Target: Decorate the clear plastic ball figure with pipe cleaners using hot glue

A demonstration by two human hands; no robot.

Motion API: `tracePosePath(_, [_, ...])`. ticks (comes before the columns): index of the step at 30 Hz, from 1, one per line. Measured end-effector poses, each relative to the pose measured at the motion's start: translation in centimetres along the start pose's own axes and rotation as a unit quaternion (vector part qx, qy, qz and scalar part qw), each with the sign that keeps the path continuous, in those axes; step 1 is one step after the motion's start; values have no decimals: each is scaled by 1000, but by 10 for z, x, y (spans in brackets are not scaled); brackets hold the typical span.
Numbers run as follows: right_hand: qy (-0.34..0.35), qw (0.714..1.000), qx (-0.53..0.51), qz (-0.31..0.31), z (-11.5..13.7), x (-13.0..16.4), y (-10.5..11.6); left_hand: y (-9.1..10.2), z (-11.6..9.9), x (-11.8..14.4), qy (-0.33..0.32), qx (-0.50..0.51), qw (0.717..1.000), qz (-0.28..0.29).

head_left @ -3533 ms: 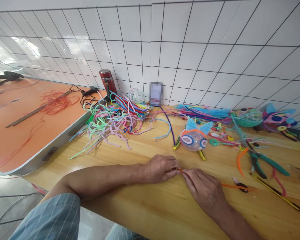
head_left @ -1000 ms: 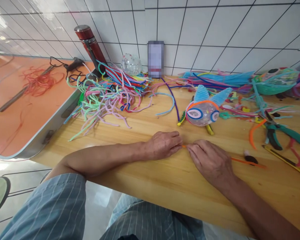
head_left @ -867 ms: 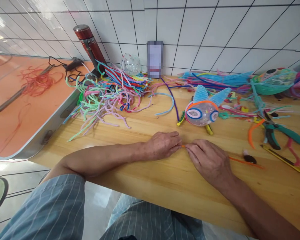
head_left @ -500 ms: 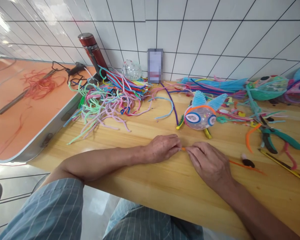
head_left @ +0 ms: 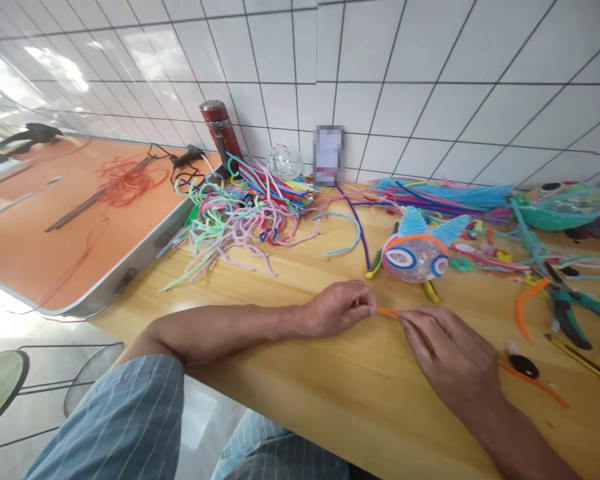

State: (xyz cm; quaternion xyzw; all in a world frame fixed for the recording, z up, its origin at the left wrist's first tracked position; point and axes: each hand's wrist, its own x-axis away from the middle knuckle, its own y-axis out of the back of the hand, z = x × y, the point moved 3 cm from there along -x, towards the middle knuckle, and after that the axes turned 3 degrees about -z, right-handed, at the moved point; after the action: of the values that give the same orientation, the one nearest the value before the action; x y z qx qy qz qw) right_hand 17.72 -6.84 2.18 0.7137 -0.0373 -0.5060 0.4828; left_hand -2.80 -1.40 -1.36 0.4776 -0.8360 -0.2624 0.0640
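- On the pale wooden tabletop (head_left: 300, 400), my left hand (head_left: 337, 315) and right hand (head_left: 455, 363) each pinch the thin orange pipe cleaner (head_left: 387, 311), keeping it taut between them.
- Both wrists rest on the wood for steadiness.

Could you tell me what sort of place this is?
Probably a handicraft workbench: a wooden table against a tiled wall, heaped with pipe cleaners, a finished pipe-cleaner fish and pliers.

Wooden table (head_left: 330, 400) against tiled wall — heap of pipe cleaners (head_left: 240, 217) at back left, red flask (head_left: 223, 137) upright behind it. Fish figure (head_left: 415, 253) mid-table. Pliers (head_left: 570, 310) and yellow knife (head_left: 585, 360) at right edge — both forearms resting on front part.
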Motion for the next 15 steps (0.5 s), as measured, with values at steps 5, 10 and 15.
tracePosePath(5, [14, 1000, -18, -2, 0, 1, -3, 1, -6, 3, -56, -60, 996, 16])
tracePosePath(10, [32, 999, -24, 6, 5, 2, -6, 0, -7, 7, -105, -98, 989, 38])
tracePosePath(15, [36, 999, -7, 3, 0, 3, -4, 2, -7, 5, -104, -79, 991, 5])
